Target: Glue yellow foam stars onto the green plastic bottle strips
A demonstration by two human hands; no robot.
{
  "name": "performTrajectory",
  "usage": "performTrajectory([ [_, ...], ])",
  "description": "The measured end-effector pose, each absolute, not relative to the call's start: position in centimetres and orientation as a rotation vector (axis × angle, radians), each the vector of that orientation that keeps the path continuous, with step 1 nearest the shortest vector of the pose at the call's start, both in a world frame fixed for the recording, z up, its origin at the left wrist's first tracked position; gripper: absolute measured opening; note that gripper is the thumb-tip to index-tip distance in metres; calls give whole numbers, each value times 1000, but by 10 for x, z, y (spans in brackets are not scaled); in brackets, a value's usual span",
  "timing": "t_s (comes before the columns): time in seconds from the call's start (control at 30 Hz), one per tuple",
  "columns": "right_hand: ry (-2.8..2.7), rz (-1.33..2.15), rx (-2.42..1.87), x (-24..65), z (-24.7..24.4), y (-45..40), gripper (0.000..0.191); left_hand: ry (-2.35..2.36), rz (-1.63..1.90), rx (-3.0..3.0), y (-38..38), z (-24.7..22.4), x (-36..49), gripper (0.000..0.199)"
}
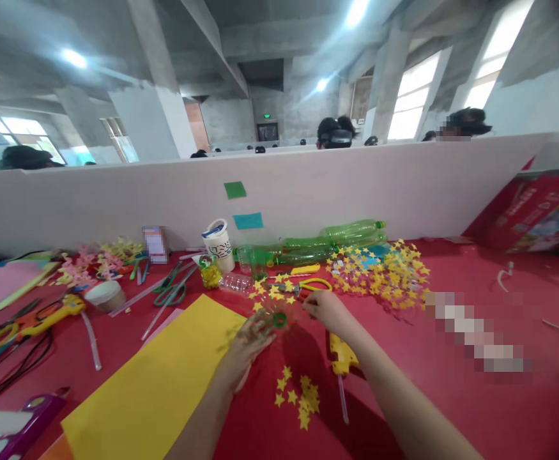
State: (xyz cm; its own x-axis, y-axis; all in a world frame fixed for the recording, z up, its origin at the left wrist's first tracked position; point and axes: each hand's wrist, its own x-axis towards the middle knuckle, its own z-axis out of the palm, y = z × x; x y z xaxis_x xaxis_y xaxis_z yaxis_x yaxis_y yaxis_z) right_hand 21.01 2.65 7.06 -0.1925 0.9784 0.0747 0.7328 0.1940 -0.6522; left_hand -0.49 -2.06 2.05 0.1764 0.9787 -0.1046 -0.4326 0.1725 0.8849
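Note:
At the middle of the table my left hand [254, 337] is closed on the left side of a cut plastic bottle piece [280, 320]. It is clear, with a green ring at its centre and strips that spread outward. Yellow paper stars [276, 292] sit along its far side. My right hand [328, 309] is at the piece's right edge, fingers pinched together; what they hold is too small to make out. A yellow glue gun [341, 355] lies under my right forearm. More yellow stars [308, 396] lie loose on the red table nearer to me.
Yellow card [164, 377] covers the table's left front. Green bottles [308, 246], a white cup [220, 246] and a heap of star strips [389, 275] stand or lie along the back. Scissors [170, 294] and another yellow glue gun [56, 316] lie left. A white partition [379, 191] rises behind.

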Motion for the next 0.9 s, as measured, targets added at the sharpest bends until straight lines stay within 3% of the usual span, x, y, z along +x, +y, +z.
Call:
performTrajectory([
  [0.4, -1968, 455, -1676, 211, 40, 38, 13, 1114, 1045, 824, -11, 39, -30, 70],
  [0.57, -1933, 332, -1667, 211, 44, 36, 17, 1193, 1027, 1013, -13, 46, -30, 51],
  [0.73, -1866, 153, -1647, 221, 78, 23, 26, 1380, 999, 1232, -8, 47, -36, 35],
  [0.9, -1896, 84, -1470, 222, 110, -21, 15, 1627, 1176, 1450, -13, 66, -42, 19],
])
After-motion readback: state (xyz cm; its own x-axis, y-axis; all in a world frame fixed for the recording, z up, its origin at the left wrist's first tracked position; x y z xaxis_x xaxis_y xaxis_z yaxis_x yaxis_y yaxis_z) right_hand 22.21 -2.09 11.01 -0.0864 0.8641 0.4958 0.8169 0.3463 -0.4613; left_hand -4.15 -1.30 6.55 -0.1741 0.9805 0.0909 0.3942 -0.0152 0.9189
